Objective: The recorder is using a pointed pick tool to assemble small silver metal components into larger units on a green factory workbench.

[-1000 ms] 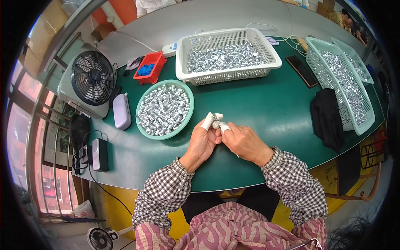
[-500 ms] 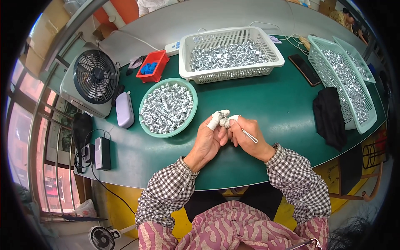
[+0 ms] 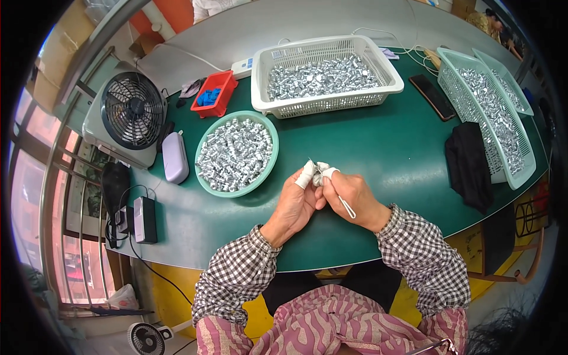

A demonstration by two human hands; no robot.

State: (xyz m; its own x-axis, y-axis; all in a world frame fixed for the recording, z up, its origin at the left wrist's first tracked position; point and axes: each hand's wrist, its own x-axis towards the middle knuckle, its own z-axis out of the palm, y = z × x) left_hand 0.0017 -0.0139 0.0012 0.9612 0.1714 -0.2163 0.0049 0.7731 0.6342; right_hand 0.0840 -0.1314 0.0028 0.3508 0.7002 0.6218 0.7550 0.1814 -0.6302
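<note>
My left hand [image 3: 297,206] and my right hand [image 3: 357,200] meet over the middle of the green table, with white wraps on thumbs and fingertips. Pinched in the left fingertips is a small silvery metal part [image 3: 318,170], mostly covered by the fingers. The right hand grips a thin metal tool [image 3: 348,207] whose narrow looped end sticks out below its fingers; its working tip is hidden at the left fingertips. To the left stands a round green basin [image 3: 276,145] heaped with small silvery metal parts [image 3: 235,155].
Behind the hands sits a white basket [image 3: 331,108] of metal parts; green baskets [image 3: 506,168] line the right. A red bin [image 3: 222,109] holds blue pieces. Around them are a phone [image 3: 432,96], black cloth [image 3: 467,165], fan [image 3: 135,110], lilac case [image 3: 175,157] and black box [image 3: 145,220].
The tool's looped end has tilted slightly more downward in my right hand. The left thumb and fingertips have shifted a little around the small part. Both forearms stay nearly in place.
</note>
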